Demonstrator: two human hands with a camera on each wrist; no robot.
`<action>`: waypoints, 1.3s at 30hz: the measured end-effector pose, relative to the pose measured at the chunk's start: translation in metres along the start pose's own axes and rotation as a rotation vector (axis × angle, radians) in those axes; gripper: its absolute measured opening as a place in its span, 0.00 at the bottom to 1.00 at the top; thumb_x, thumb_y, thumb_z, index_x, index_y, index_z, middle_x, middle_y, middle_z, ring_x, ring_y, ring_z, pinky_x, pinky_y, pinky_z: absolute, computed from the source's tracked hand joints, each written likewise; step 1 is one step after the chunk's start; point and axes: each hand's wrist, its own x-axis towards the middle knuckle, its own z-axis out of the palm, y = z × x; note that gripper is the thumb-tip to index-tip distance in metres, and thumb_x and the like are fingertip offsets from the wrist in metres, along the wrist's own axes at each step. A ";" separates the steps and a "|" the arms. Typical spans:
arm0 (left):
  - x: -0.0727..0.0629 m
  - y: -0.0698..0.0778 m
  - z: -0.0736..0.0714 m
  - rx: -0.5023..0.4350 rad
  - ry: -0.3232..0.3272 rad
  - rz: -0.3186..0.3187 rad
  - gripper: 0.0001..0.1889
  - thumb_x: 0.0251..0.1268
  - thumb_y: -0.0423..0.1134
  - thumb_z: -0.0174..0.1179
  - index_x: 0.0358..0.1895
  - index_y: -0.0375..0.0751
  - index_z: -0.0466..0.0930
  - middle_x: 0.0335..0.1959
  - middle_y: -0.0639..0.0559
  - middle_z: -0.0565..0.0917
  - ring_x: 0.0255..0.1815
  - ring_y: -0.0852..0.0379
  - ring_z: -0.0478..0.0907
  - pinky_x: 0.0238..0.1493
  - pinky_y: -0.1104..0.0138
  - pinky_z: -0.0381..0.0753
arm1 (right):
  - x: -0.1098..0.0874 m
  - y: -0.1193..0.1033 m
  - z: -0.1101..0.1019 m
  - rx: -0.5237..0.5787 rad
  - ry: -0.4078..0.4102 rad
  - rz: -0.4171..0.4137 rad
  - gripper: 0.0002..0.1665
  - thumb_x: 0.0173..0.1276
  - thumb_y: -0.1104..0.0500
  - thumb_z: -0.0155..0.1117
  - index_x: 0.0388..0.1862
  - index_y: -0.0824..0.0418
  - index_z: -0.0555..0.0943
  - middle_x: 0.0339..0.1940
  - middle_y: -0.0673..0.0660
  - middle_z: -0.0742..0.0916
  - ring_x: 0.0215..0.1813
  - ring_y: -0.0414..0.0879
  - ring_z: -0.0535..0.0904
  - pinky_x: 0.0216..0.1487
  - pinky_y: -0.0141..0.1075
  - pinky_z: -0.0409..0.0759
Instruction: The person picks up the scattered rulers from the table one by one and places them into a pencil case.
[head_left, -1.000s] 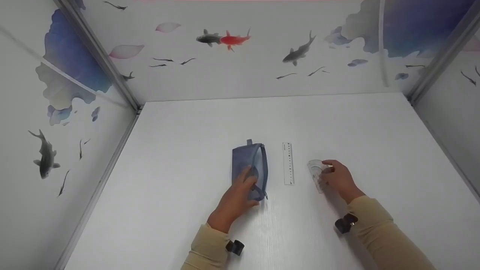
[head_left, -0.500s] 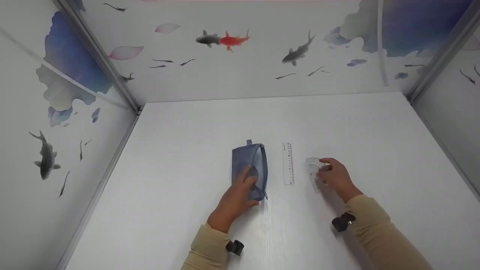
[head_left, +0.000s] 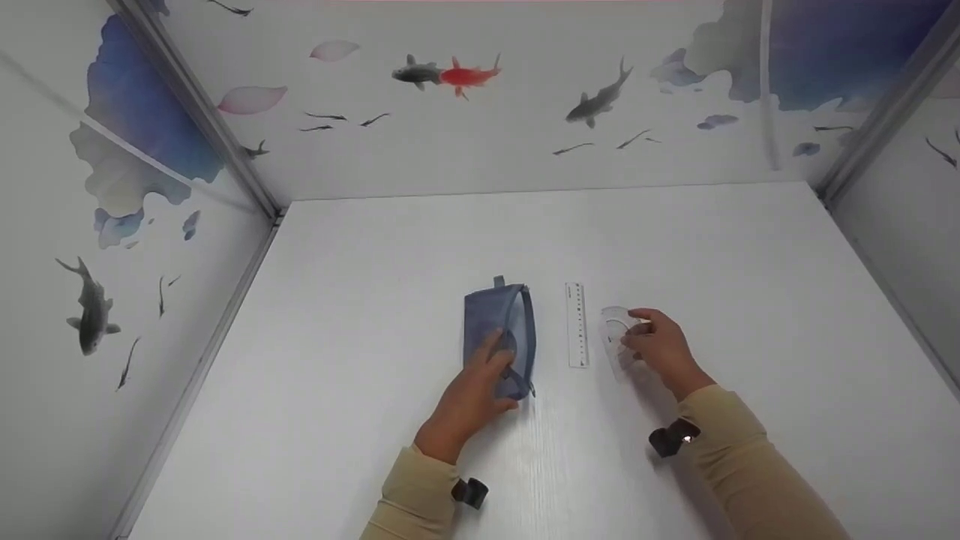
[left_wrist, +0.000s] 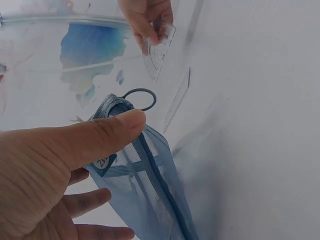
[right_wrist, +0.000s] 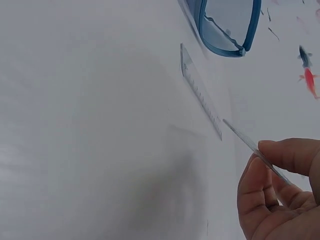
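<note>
My left hand [head_left: 469,397] holds the near part of a blue mesh zip pouch [head_left: 480,307], whose mouth gapes on the right side. In the left wrist view the thumb [left_wrist: 107,135] lies across the pouch's end, below a dark loop [left_wrist: 142,91], with the other fingers on its far side. A clear protractor [head_left: 615,324] is pinched between the thumb and fingers of my right hand [head_left: 664,349]; it tilts above the table, seen almost edge-on in the right wrist view. A clear ruler [head_left: 576,326] lies between the pouch and the protractor.
The white table [head_left: 360,300] is bounded by a back wall [head_left: 510,150] and side walls printed with fish and lotus shapes. Metal frame posts [head_left: 202,112] stand at the corners. Each wrist carries a small black camera.
My right hand has carried the protractor left and slightly away from me, closer to the ruler. The left hand and the pouch have stayed in place.
</note>
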 end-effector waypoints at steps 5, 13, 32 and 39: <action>0.000 0.000 0.000 -0.001 0.005 0.000 0.35 0.48 0.37 0.75 0.62 0.43 0.70 0.76 0.45 0.55 0.69 0.46 0.66 0.56 0.59 0.78 | 0.002 -0.005 0.006 0.011 0.002 -0.001 0.33 0.68 0.65 0.59 0.71 0.66 0.63 0.50 0.62 0.77 0.45 0.49 0.75 0.43 0.32 0.77; -0.001 0.001 0.000 -0.005 0.023 0.009 0.34 0.47 0.35 0.75 0.60 0.44 0.70 0.76 0.45 0.56 0.69 0.46 0.66 0.56 0.59 0.78 | 0.003 -0.016 0.019 0.012 -0.015 -0.012 0.33 0.67 0.66 0.60 0.70 0.66 0.63 0.48 0.61 0.77 0.46 0.49 0.75 0.43 0.32 0.78; 0.000 0.000 0.001 -0.031 0.012 0.001 0.33 0.47 0.35 0.75 0.59 0.43 0.71 0.75 0.44 0.56 0.68 0.45 0.66 0.56 0.57 0.77 | 0.005 -0.034 0.041 0.060 -0.047 -0.056 0.31 0.67 0.66 0.61 0.68 0.66 0.66 0.45 0.60 0.78 0.42 0.47 0.76 0.40 0.32 0.79; 0.000 0.003 0.000 -0.018 0.005 -0.018 0.34 0.47 0.36 0.75 0.61 0.44 0.71 0.76 0.45 0.56 0.69 0.45 0.65 0.58 0.57 0.76 | 0.004 -0.041 0.047 0.094 -0.051 -0.075 0.31 0.66 0.66 0.60 0.68 0.66 0.66 0.44 0.60 0.79 0.42 0.47 0.78 0.40 0.32 0.79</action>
